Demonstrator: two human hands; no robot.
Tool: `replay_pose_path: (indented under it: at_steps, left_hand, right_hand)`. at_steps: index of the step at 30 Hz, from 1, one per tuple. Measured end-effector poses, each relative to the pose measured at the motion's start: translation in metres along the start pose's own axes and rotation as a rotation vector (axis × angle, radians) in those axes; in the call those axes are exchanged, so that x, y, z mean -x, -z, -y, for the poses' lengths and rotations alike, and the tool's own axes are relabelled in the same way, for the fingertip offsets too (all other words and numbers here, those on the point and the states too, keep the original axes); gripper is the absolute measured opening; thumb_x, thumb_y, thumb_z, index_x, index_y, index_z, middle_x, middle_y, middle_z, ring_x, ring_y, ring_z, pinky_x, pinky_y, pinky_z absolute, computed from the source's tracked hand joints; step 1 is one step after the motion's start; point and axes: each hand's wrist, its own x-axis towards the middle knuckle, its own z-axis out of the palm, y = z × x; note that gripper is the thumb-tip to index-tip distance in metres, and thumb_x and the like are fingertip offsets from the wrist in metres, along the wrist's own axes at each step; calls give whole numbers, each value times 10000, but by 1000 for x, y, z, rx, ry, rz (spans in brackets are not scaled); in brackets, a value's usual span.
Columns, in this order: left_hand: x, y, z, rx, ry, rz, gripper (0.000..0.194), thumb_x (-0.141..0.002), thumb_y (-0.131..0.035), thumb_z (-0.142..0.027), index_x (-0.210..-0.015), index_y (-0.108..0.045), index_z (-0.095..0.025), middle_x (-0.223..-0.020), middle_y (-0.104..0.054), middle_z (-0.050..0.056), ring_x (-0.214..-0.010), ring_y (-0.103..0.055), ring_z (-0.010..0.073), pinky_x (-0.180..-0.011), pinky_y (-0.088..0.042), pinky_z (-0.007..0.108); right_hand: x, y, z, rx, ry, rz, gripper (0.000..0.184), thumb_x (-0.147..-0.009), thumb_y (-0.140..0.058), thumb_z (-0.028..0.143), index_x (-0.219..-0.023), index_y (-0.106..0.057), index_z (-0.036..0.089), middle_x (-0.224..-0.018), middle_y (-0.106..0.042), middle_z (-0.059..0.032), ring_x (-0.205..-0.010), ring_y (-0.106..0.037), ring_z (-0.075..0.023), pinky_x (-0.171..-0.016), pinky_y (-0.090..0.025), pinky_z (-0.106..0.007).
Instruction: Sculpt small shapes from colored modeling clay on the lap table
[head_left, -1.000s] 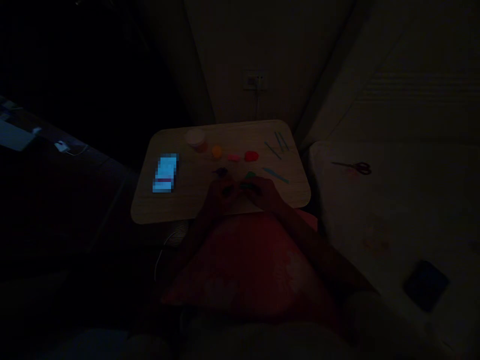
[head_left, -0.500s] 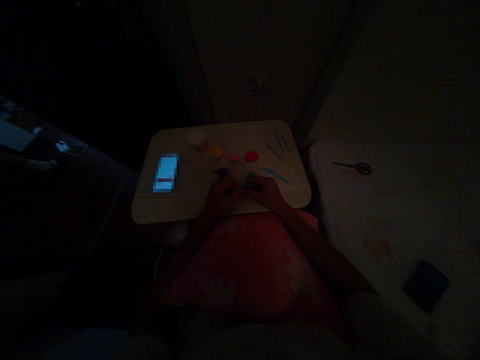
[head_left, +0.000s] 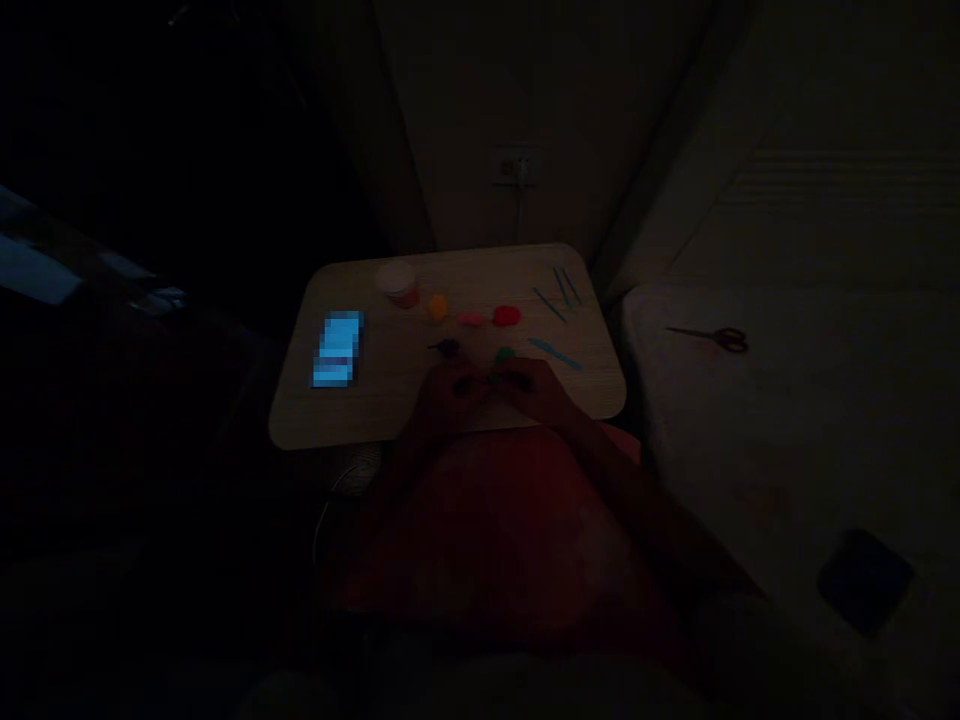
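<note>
Small dark lump of clay (head_left: 480, 381) - colour too dim to tell - pinched btwn the fingers (head_left: 463, 384) of L hand (head_left: 446, 395) and R hand (head_left: 536, 390), both closed on it, at the near edge of the wooden surface (head_left: 360, 415). Just ahead: green clay bit (head_left: 505, 354), purple clay bit (head_left: 448, 347). Further on, a row of red clay (head_left: 507, 316), pink clay (head_left: 471, 318), orange clay (head_left: 438, 307), then a tub (head_left: 397, 284). Blue sticks (head_left: 559, 295) and blue tool (head_left: 555, 353) to the right, phone (head_left: 337, 348) far left - screen blurred. Scissors (head_left: 709, 339) lie on the mattress (head_left: 750, 440) beside.
</note>
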Motion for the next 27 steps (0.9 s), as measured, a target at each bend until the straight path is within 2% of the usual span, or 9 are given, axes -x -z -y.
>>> replay_pose_path:
  at_steps: [3, 7, 15, 21, 27]
  left_hand:
    - [1, -1, 0, -24, 9, 20, 182, -874, -731, -342, -808, -688, -177, -782, -656, 17, -715, -579, 154, -694, -464, 289]
    - [3, -1, -3, -53, 7, 24, 227, -892, -715, -381, -798, -671, -179, -790, -651, 20, -733, -581, 161, -707, -467, 296]
    - [3, -1, -8, -71, -4, 7, 206, -905, -690, -367, -819, -690, -179, -779, -648, 25, -730, -587, 166, -711, -476, 302]
    - [2, 0, -4, -15, -23, -39, 142, -893, -666, -306, -837, -704, -181, -795, -672, 33, -736, -604, 175, -713, -498, 315]
    - [1, 0, -5, -26, 8, -50, 115, -874, -667, -287, -836, -661, -179, -790, -660, 24, -721, -587, 162, -698, -477, 300]
  right_hand:
    - [0, 1, 2, 18, -23, 8, 213, -892, -652, 320, -980, -793, 187, -881, -756, -54, -769, -662, -191, -718, -482, -296]
    - [0, -1, 3, 29, -58, -11, 240, -855, -742, 410, -925, -793, 186, -821, -745, -43, -710, -632, -177, -673, -461, -282]
    - [-2, 0, 6, -9, -40, -30, 178, -881, -675, 331, -880, -791, 196, -835, -754, -43, -726, -650, -175, -690, -472, -282]
    - [-2, -2, 3, -16, -53, -87, 194, -896, -671, 349, -900, -792, 198, -846, -756, -48, -710, -640, -173, -674, -462, -286]
    - [-1, -2, 0, -41, -47, -79, 220, -916, -631, 350, -917, -784, 192, -830, -744, -45, -706, -639, -175, -666, -458, -284]
